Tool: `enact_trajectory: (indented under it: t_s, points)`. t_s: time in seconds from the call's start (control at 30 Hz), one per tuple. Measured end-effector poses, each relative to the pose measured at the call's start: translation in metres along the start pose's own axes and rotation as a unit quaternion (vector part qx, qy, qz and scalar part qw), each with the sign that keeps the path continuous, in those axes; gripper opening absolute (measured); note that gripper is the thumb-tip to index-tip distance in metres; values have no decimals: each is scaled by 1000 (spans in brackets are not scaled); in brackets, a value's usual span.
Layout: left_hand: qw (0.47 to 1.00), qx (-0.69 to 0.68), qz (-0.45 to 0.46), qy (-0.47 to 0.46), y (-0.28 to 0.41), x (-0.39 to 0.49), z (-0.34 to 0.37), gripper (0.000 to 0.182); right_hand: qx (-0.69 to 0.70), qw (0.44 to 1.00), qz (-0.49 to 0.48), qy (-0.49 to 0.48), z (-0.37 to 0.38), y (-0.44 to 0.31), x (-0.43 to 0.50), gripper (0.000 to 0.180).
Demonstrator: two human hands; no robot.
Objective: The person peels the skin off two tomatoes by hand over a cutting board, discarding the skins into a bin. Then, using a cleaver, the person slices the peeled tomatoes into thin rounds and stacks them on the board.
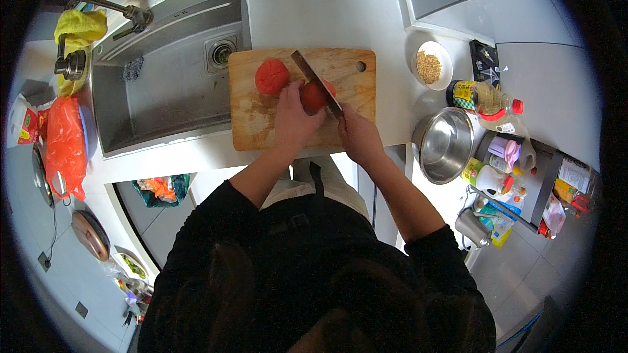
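On a wooden cutting board [250, 122] lie two round red tomatoes, apparently peeled. My left hand [297, 120] steadies the right-hand tomato [311, 98], its fingers around the near and left sides. My right hand [360, 135] grips the handle of a kitchen knife [314, 78], whose blade lies across that tomato, slanting up to the left. The handle is mostly hidden in my fist, and how deep the edge sits in the tomato cannot be told. The other tomato [272, 76] rests just left of the blade, beyond my left hand, with thin lines across its top.
A stainless steel sink [167, 83] adjoins the board's left side. To the right stand a white bowl of minced food [432, 66], a metal bowl [446, 144] and an oil bottle [490, 100]. A red plastic bag [64, 142] lies left of the sink.
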State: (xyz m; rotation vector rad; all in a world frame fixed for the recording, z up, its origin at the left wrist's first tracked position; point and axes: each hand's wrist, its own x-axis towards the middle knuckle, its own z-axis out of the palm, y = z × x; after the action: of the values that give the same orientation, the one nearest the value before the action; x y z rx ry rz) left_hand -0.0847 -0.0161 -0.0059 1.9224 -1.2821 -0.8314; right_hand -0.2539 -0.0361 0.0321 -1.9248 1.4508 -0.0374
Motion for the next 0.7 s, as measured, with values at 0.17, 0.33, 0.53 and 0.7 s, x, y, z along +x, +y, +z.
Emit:
enact_trajectory:
  t_s: [0.17,0.33,0.53,0.7]
  points:
    - [997,53,-50,-22,3,3,2,66,-28,1000,-12,-1,-4,-12,-11,34]
    - [997,72,4,-2,0,0,-2,66,-15,999,37,1,-19,-14,-14,34]
    - [990,124,70,-13,9,-4,-9,59,16,998,55,20,-20,1,-22,36]
    - [994,89,57,-10,5,-6,-10,53,79,993,20,86,-30,12,-35,36]
